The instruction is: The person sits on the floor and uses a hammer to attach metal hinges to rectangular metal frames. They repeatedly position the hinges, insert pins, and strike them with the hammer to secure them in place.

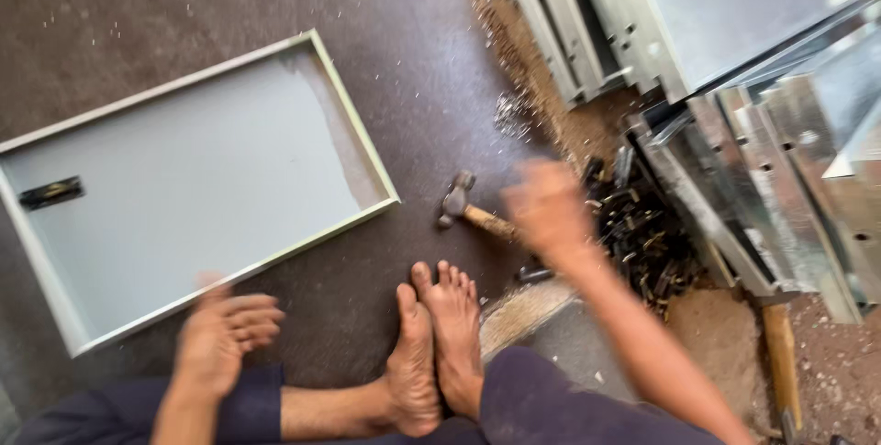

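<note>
Right hand [549,209], blurred, fingers spread and holding nothing, hovers just over the hammer [471,210] lying on the floor [413,69]. Left hand [220,339] is empty, fingers loosely curled. Hammer judged head-heavy, rigid; grip the wooden handle mid-length.

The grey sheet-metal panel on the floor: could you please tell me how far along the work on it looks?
Done: the shallow grey sheet-metal panel lies folded-edged with a dark latch fitted. In hand: nothing; the blurred right hand is over the wooden-handled hammer, the left hand is empty. Left: the pile of dark metal fittings is unused.
</note>
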